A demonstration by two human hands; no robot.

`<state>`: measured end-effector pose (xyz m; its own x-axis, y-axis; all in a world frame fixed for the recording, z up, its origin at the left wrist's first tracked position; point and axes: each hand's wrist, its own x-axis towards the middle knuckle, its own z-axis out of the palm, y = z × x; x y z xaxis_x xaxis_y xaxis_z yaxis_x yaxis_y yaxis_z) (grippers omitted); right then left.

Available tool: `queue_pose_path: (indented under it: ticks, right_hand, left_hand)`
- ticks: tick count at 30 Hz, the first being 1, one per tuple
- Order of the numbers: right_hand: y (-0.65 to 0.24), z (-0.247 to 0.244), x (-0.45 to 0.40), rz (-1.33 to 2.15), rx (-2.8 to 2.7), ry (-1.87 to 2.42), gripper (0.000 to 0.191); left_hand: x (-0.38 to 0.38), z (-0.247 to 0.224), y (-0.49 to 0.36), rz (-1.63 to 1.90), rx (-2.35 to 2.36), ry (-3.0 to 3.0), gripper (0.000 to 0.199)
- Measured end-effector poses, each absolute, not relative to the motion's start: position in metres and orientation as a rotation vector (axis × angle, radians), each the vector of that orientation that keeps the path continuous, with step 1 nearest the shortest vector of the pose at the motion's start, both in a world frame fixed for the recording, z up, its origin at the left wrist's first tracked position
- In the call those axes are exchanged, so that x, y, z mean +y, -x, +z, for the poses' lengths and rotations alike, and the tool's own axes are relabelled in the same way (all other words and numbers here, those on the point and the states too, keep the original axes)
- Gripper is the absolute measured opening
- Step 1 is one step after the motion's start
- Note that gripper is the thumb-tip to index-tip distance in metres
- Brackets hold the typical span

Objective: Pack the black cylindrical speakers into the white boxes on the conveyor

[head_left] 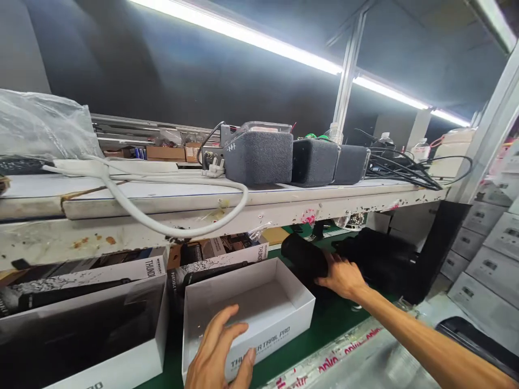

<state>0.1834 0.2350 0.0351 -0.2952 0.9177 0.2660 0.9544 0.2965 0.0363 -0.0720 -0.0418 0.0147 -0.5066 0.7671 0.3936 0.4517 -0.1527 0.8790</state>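
An open white box (294, 316) with printed lettering on its front stands on the green surface (338, 319); its inside shows bare. My left hand (221, 351) is at the box's front wall, fingers spread, holding nothing. Beyond the box's right end, my right hand (340, 275) has its fingers around the end of a black cylindrical object (302, 256), which lies tilted behind the box. Part of that object is hidden by my fingers.
Another white box (158, 346) with a dark inside stands at left. A shelf edge (190, 216) crosses above, carrying grey fabric speakers (261, 156) and a white cable (133, 213) that hangs over. Black material (377, 259) lies right; white boxes (490, 278) are stacked farther right.
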Motion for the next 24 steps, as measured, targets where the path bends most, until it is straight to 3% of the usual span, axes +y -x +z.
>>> queue_pose_path:
  ticks: [2, 4, 7, 10, 14, 19, 22, 24]
  right_hand:
    - [-0.203, 0.054, 0.213, -0.611, -2.27, 1.526, 0.082]
    - [-0.219, 0.066, 0.185, -0.834, -2.239, 1.219, 0.081]
    - [-0.232, 0.064, 0.143, -0.938, -2.238, 0.821, 0.08]
    - [-0.227, 0.046, 0.112, -0.928, -2.206, 0.537, 0.066]
    - [-0.203, 0.041, 0.089, -0.756, -2.18, 0.321, 0.053]
    - [-0.155, 0.083, 0.075, -0.424, -2.605, 0.375, 0.105]
    - [-0.119, 0.099, 0.079, -0.223, -2.859, 0.441, 0.111]
    - [-0.093, 0.1, 0.089, -0.247, -2.886, 0.553, 0.108]
  left_hand:
    - [-0.034, 0.017, 0.067, 1.676, 1.644, -1.255, 0.037]
    - [-0.022, 0.022, 0.065, 1.646, 1.395, -1.11, 0.068]
    - [-0.008, 0.036, 0.062, 1.588, 1.195, -1.067, 0.12]
    - [-0.014, 0.05, 0.058, 1.473, 1.086, -1.178, 0.142]
    - [-0.037, 0.047, 0.059, 1.458, 1.022, -1.23, 0.129]
    - [-0.056, 0.023, 0.077, 1.564, 1.385, -1.368, 0.118]
    - [-0.064, 0.014, 0.1, 1.534, 1.559, -1.413, 0.118]
    - [-0.067, 0.011, 0.121, 1.524, 1.809, -1.317, 0.1]
